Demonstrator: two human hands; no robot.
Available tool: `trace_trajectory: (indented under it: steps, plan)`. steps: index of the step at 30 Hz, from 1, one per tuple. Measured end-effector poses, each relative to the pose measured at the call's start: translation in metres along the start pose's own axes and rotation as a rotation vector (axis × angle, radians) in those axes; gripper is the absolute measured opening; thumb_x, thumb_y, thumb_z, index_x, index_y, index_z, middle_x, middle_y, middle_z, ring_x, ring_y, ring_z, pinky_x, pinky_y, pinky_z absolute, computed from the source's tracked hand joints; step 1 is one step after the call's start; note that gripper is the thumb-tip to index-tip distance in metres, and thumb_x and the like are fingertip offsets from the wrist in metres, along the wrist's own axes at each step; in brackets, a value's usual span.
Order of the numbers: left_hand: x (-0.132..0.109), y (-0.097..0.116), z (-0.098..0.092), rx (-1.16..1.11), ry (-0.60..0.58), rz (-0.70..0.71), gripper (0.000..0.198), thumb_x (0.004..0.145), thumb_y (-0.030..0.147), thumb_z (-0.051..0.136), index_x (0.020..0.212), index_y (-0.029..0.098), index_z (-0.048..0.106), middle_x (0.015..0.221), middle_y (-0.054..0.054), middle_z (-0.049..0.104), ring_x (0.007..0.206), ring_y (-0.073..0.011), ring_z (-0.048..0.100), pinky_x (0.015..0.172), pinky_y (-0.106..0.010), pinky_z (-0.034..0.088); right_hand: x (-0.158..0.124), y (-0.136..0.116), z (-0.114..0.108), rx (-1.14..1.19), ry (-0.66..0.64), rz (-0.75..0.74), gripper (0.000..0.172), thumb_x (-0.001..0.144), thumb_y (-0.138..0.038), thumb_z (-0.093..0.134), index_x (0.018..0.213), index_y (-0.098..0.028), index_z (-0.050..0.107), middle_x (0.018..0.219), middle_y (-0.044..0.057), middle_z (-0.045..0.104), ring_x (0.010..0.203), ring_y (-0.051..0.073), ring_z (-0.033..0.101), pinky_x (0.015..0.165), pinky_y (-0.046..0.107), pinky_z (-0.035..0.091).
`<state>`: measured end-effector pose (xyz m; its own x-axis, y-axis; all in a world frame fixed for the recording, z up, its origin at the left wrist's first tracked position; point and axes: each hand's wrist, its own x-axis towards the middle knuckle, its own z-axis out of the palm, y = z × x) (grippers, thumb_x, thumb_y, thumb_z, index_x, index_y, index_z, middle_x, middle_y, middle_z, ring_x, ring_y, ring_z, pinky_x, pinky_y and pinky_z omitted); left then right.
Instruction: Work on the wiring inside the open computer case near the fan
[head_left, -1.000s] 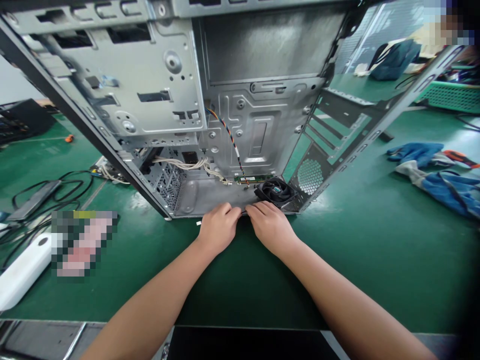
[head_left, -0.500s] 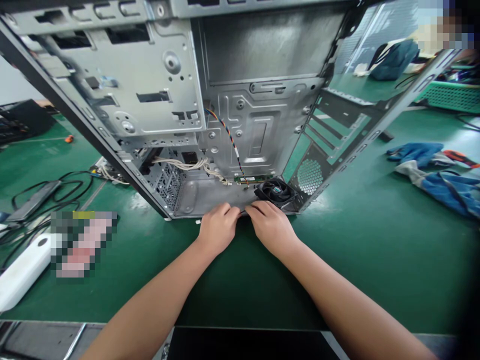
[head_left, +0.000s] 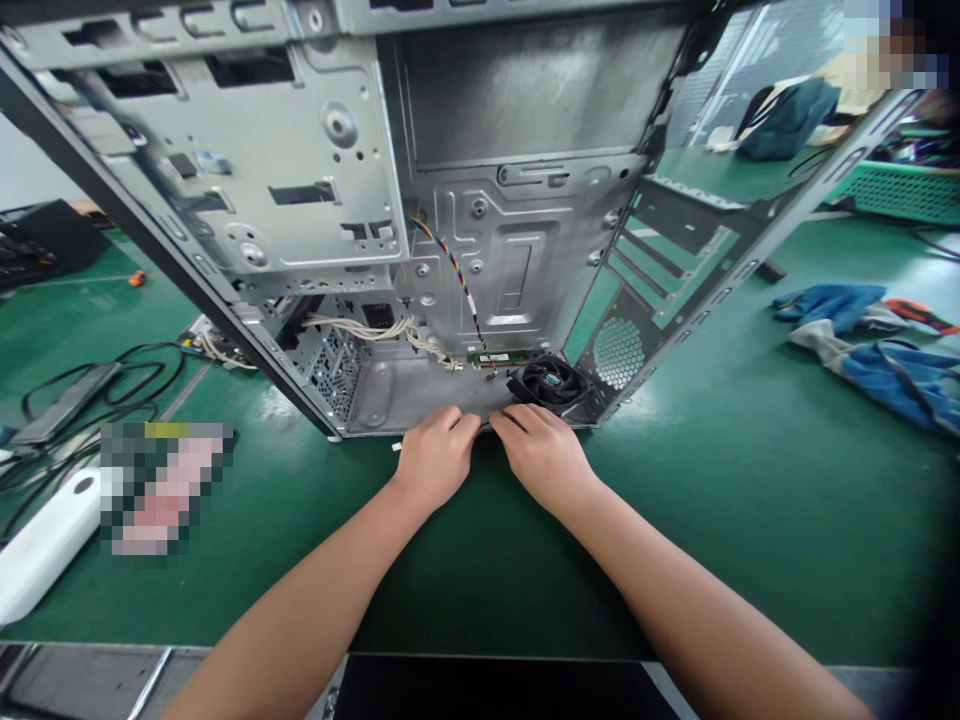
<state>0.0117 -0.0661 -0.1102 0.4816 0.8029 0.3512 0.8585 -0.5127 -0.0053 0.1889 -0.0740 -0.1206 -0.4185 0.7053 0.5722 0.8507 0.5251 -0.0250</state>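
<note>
An open grey metal computer case (head_left: 517,130) stands on the green mat (head_left: 750,520) in front of me. My left hand (head_left: 433,460) and my right hand (head_left: 541,455) rest side by side at the case's near bottom edge, fingers curled and closed, fingertips meeting on something small and dark that I cannot make out. Just beyond my right hand a black cooling fan (head_left: 551,383) lies on the case floor. A multicoloured wire (head_left: 459,280) runs down the back panel to a green memory strip (head_left: 504,357). White cables (head_left: 375,328) hang at the left inside.
Black cables (head_left: 112,385) and a white device (head_left: 45,545) lie at the left. Blue gloves or cloths (head_left: 877,345) lie at the right. A green crate (head_left: 900,190) and a dark bag (head_left: 787,120) sit at the far right, near another person. A dark panel (head_left: 487,688) borders the table's near edge.
</note>
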Motion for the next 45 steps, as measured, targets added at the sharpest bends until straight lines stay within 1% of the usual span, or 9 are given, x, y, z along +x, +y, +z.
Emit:
trace_trajectory:
  steps: [3,8,19,26,29,34,39,45]
  plan:
    - [0.000,0.000,0.000,0.011,0.004,0.006,0.023,0.098,0.023,0.040,0.092,0.021,0.062,0.079,-0.003,0.056,0.073,-0.0163,0.057,0.058,-0.026,0.041,0.000,0.000,0.000,-0.017,0.014,-0.010,0.023,0.091,-0.012,0.047,0.099,-0.016,0.069,0.088,0.007,0.065,0.080,0.017,0.056,0.076,0.030,0.042]
    - [0.000,0.000,-0.001,0.019,0.008,0.005,0.024,0.098,0.026,0.040,0.090,0.021,0.062,0.076,-0.003,0.055,0.072,-0.0159,0.057,0.058,-0.025,0.042,0.001,0.000,-0.003,-0.010,0.001,-0.016,0.024,0.090,-0.011,0.048,0.101,-0.017,0.069,0.090,0.007,0.064,0.083,0.018,0.056,0.077,0.031,0.041]
    - [0.000,0.000,0.000,-0.012,0.037,0.007,0.028,0.099,0.028,0.038,0.089,0.021,0.063,0.077,-0.004,0.056,0.075,-0.0162,0.056,0.061,-0.025,0.043,0.003,0.002,-0.008,-0.049,0.011,-0.044,0.022,0.093,-0.015,0.047,0.098,-0.017,0.068,0.088,0.006,0.065,0.082,0.018,0.054,0.078,0.031,0.040]
    - [0.001,0.000,-0.002,-0.032,0.052,0.016,0.025,0.099,0.026,0.039,0.090,0.020,0.062,0.077,-0.003,0.056,0.075,-0.0162,0.056,0.062,-0.026,0.042,0.006,0.005,-0.014,-0.035,0.011,-0.064,0.022,0.093,-0.015,0.046,0.090,-0.017,0.068,0.081,0.005,0.064,0.080,0.017,0.054,0.076,0.029,0.039]
    - [0.000,0.000,-0.001,-0.031,0.047,0.014,0.025,0.098,0.027,0.040,0.090,0.020,0.062,0.078,-0.003,0.056,0.075,-0.0163,0.056,0.061,-0.025,0.042,0.006,0.006,-0.013,-0.032,0.014,-0.077,0.023,0.093,-0.015,0.046,0.086,-0.017,0.067,0.079,0.004,0.062,0.077,0.016,0.052,0.075,0.029,0.038]
    - [0.000,0.000,-0.001,-0.013,0.030,0.007,0.021,0.097,0.024,0.043,0.091,0.022,0.063,0.081,-0.003,0.057,0.075,-0.0162,0.056,0.059,-0.026,0.041,0.005,0.005,-0.010,-0.034,0.012,-0.055,0.024,0.092,-0.013,0.047,0.078,-0.017,0.066,0.071,0.003,0.057,0.071,0.015,0.047,0.071,0.029,0.035]
    - [0.000,0.000,-0.001,-0.007,-0.009,-0.009,0.019,0.095,0.020,0.044,0.091,0.023,0.063,0.085,-0.003,0.058,0.076,-0.0157,0.056,0.057,-0.025,0.041,0.007,0.003,-0.010,-0.064,0.058,-0.064,0.024,0.092,-0.012,0.047,0.077,-0.017,0.065,0.070,0.002,0.055,0.069,0.015,0.045,0.070,0.028,0.033]
    - [0.000,-0.001,0.000,-0.041,-0.051,-0.041,0.021,0.095,0.018,0.042,0.095,0.024,0.062,0.094,-0.003,0.059,0.076,-0.0149,0.057,0.056,-0.023,0.042,0.007,0.002,-0.009,-0.071,0.058,-0.044,0.025,0.092,-0.013,0.047,0.075,-0.018,0.064,0.069,0.002,0.054,0.069,0.015,0.043,0.070,0.028,0.032]
